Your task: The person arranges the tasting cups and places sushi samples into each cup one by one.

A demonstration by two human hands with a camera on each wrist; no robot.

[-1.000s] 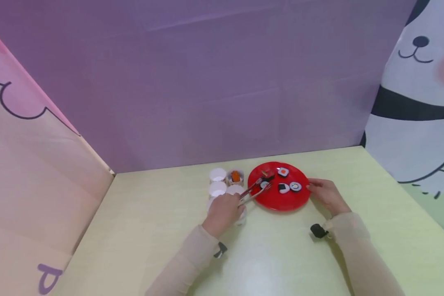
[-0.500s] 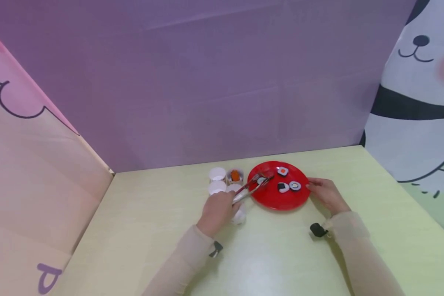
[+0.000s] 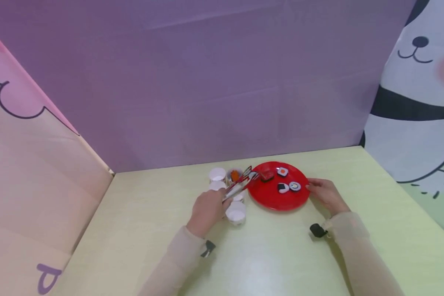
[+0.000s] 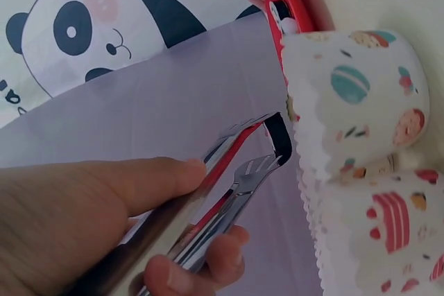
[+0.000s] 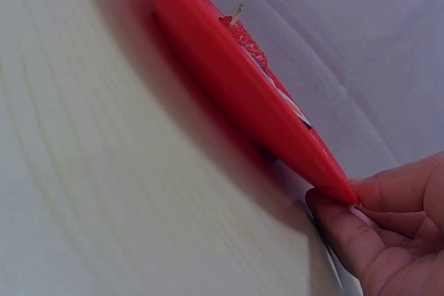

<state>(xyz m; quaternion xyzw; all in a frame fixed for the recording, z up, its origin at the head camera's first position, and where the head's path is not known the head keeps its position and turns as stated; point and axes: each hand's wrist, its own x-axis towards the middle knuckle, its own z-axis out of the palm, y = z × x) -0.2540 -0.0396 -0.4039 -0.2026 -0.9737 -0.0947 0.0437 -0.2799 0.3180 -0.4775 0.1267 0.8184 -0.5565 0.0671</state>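
Observation:
My left hand [image 3: 209, 209] grips a pair of metal tongs [image 4: 208, 220] above the paper cups. Between the tong tips is a toy sushi piece [image 4: 279, 136] with a black side; the rest of it is hidden. At the right, my right hand [image 3: 327, 195] pinches the rim of a red plate [image 3: 277, 201], thumb and fingers on either side. On the plate lie a red-topped sushi piece [image 3: 267, 176], a roll with an orange centre [image 3: 282, 172], a rice ball with a black band [image 3: 283, 188] and a round roll [image 3: 294, 186].
White printed paper cups [image 3: 236, 212] stand grouped left of the plate. One back cup holds an orange-topped sushi piece [image 3: 234, 176]. A purple backdrop [image 3: 222, 82] rises behind the table [image 3: 140, 230], and a panda-print cloth [image 3: 418, 135] hangs at the right.
My left hand has moved left with the tongs, lifting a toy sushi piece off the plate and over towards the cups. My right hand has stayed at the plate's rim.

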